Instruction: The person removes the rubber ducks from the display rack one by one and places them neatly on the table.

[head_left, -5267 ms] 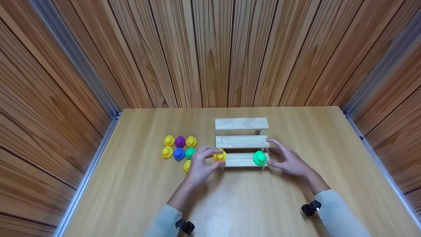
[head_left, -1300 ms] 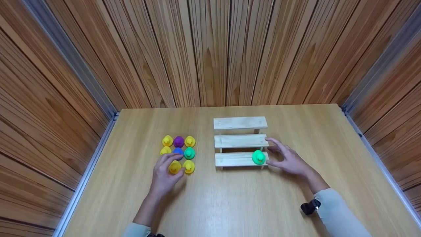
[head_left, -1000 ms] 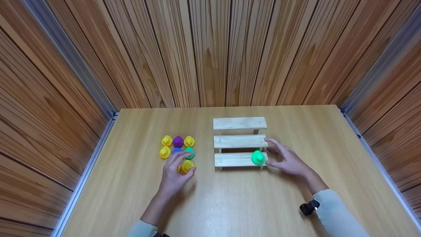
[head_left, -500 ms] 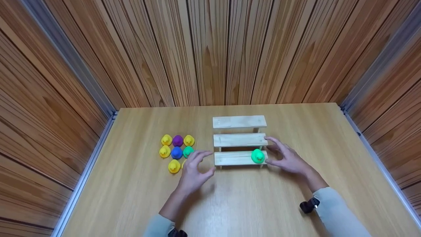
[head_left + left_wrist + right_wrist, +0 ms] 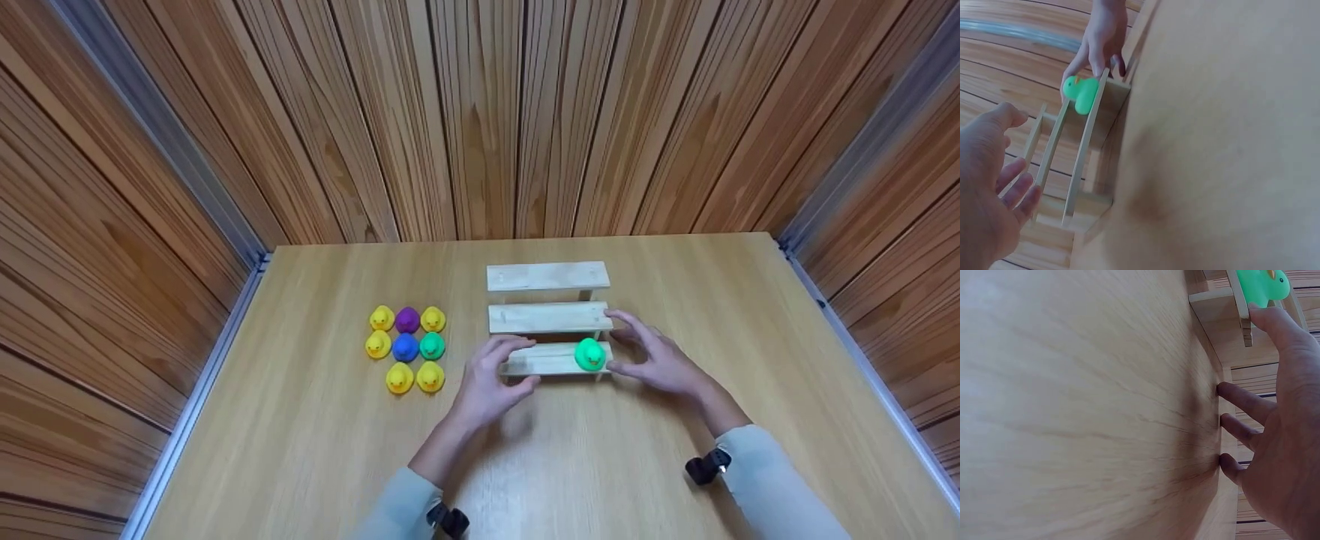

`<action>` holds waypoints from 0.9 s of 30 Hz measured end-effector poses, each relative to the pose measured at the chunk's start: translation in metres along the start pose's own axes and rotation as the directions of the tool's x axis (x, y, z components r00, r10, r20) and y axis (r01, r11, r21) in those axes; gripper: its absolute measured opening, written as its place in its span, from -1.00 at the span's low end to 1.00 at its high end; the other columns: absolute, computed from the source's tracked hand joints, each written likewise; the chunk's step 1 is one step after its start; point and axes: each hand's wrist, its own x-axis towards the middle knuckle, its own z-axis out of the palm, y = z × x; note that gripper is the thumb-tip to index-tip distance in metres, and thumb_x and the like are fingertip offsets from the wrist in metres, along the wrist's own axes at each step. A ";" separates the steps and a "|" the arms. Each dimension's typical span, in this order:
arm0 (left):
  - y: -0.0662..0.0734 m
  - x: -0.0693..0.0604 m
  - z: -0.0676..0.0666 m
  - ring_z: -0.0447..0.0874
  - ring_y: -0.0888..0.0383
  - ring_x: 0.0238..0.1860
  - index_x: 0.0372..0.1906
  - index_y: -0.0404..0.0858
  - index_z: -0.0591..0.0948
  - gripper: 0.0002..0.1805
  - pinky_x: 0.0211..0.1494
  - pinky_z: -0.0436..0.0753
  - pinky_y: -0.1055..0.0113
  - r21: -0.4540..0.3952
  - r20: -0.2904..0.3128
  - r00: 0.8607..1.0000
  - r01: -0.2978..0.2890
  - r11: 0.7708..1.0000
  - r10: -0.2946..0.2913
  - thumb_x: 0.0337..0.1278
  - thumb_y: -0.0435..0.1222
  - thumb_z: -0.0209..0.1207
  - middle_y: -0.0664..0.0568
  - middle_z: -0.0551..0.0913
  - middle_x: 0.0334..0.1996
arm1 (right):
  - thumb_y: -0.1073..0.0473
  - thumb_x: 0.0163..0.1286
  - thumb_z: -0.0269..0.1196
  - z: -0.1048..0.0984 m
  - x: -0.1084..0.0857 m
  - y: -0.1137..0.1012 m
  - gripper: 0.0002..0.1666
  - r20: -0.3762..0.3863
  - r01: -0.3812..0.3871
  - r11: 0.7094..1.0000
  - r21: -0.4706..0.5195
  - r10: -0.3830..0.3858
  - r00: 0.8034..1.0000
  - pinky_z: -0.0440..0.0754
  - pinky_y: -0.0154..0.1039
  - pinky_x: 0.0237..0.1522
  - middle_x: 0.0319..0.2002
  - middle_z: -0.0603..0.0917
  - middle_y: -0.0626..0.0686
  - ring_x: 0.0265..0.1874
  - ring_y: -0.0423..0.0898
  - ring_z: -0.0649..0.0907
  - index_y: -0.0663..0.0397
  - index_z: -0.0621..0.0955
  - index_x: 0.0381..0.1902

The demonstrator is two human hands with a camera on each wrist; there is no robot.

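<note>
A pale wooden three-step stand [image 5: 549, 318] stands on the table. The green rubber duck [image 5: 590, 355] sits at the right end of its lowest step. My left hand [image 5: 484, 386] hovers at that step's left end, fingers spread and nothing between them; the left wrist view shows its thumb and fingers [image 5: 1013, 191] apart. At the stand's right end, my right hand [image 5: 660, 364] touches the lowest step with its thumb [image 5: 1275, 323], close to the duck. Its index finger reaches the middle step, while other fingertips rest low near the tabletop in the right wrist view.
Left of the stand, several rubber ducks stand in rows: yellow ones [image 5: 399, 378], a purple duck [image 5: 407, 320], a blue duck [image 5: 406, 347] and another green duck [image 5: 432, 346]. Wood-panelled walls [image 5: 480, 120] enclose the table [image 5: 315, 450] behind and at both sides.
Earlier my left hand held a yellow duck at the lowest step's left end; that duck now stands among the others. The empty left hand has moved right to the stand. The right hand has stayed.
</note>
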 end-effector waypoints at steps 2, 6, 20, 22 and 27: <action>0.002 0.004 0.006 0.66 -0.07 0.44 0.40 -0.17 0.72 -0.45 0.54 0.73 -0.07 -0.007 0.008 1.000 0.005 1.000 -0.004 0.36 -0.29 0.53 -0.07 0.70 0.37 | -0.09 0.53 0.53 0.000 0.000 0.000 0.08 0.001 0.000 1.000 0.002 0.000 1.000 0.17 0.70 0.66 0.59 0.60 0.31 0.64 0.38 0.53 -0.38 0.20 0.80; 0.005 0.011 0.017 0.64 -0.03 0.44 0.37 -0.13 0.74 -0.48 0.54 0.71 -0.01 0.012 0.014 1.000 0.000 1.000 0.000 0.35 -0.29 0.54 -0.04 0.72 0.36 | -0.09 0.54 0.52 0.000 0.001 0.000 0.08 0.003 -0.002 1.000 0.005 0.002 1.000 0.19 0.69 0.67 0.60 0.59 0.31 0.64 0.38 0.53 -0.39 0.19 0.80; 0.016 0.034 0.051 0.70 0.06 0.37 0.31 -0.10 0.79 -0.51 0.50 0.69 0.15 0.033 0.017 0.999 -0.045 0.998 0.044 0.30 -0.26 0.58 0.05 0.82 0.29 | -0.06 0.54 0.52 0.000 -0.001 0.000 0.08 0.003 0.008 1.000 0.002 -0.008 1.000 0.10 0.74 0.65 0.61 0.57 0.33 0.64 0.41 0.52 -0.33 0.19 0.81; 0.017 0.037 0.055 0.71 0.04 0.35 0.29 -0.13 0.80 -0.52 0.51 0.68 0.13 0.020 0.010 0.998 -0.058 0.998 0.058 0.28 -0.29 0.59 0.03 0.84 0.26 | -0.04 0.53 0.53 0.000 -0.001 -0.001 0.08 -0.002 0.017 1.000 -0.001 -0.017 1.000 0.09 0.75 0.63 0.61 0.57 0.33 0.63 0.42 0.53 -0.30 0.19 0.81; 0.018 0.043 0.063 0.74 0.02 0.36 0.28 -0.19 0.81 -0.53 0.51 0.72 0.21 -0.012 0.023 0.998 -0.066 0.998 0.067 0.29 -0.32 0.59 -0.01 0.85 0.26 | -0.03 0.53 0.53 0.000 -0.001 -0.001 0.08 0.002 0.011 1.000 0.008 -0.011 1.000 0.08 0.76 0.64 0.62 0.56 0.31 0.64 0.40 0.53 -0.32 0.20 0.80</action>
